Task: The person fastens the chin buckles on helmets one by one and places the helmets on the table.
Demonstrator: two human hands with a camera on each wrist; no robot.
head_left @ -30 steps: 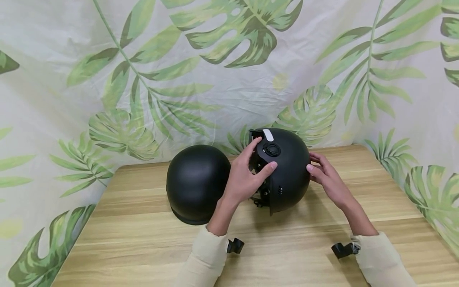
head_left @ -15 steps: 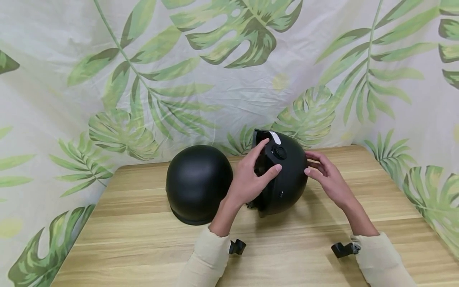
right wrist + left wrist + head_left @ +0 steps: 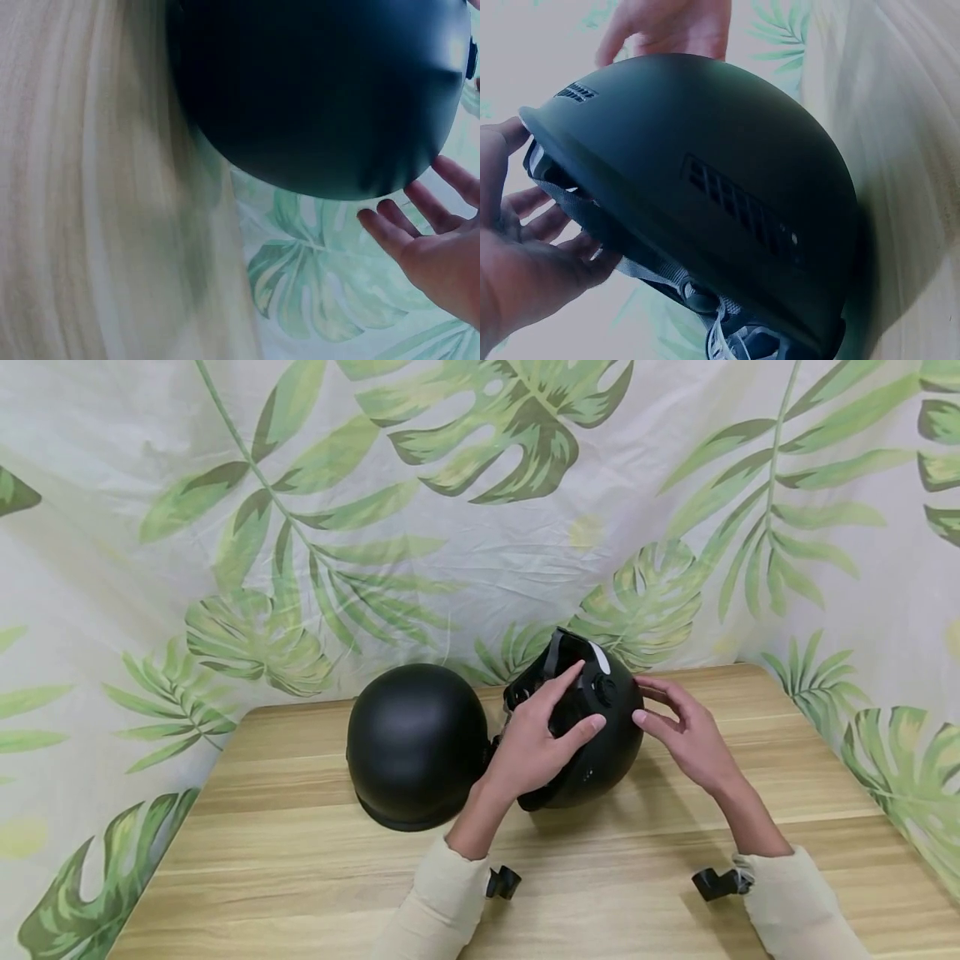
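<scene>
The helmet (image 3: 618,752) is resting on the surface (image 3: 300,860) beside a smooth helmet (image 3: 416,739), seemingly in place but not yet released, the left hand (image 3: 531,743) gripping its rim (image 3: 613,186), the right hand (image 3: 693,739), fingers loosely spread, touching it.

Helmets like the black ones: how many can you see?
2. A smooth helmet sits at the left on the wooden table. A tilted helmet with a white patch is between the left hand and right hand.

Wood-grain table (image 3: 600,906), smooth helmet (image 3: 416,739) on it, vented helmet (image 3: 618,752) tilted
</scene>
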